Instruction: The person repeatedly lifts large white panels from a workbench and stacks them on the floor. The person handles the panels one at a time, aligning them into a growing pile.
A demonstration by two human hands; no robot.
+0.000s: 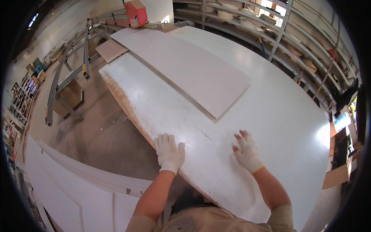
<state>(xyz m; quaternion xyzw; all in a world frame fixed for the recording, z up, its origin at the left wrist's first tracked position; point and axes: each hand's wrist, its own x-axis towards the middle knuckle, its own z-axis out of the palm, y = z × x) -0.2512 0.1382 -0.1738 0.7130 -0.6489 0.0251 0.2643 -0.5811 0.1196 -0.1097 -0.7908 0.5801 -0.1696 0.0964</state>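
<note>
A large white table [286, 116] spreads out before me, its near left edge worn down to brown. On that worn edge rests my left hand [169, 154], in a white glove, fingers stretched flat. My right hand [247, 152] wears a white glove with some fingertips bare; its fingers are spread over the tabletop and nothing is in it. Whether the right palm touches the surface I cannot tell. Beyond both hands a long pale board [189, 69] lies flat on the table, its near end apart from my fingers.
A red machine housing [135, 14] stands at the table's far end. Metal rails [85, 58] and a small brown board [111, 50] are at the far left. White panels [77, 185] are stacked at lower left. Shelving [278, 34] with stacked pieces lines the right.
</note>
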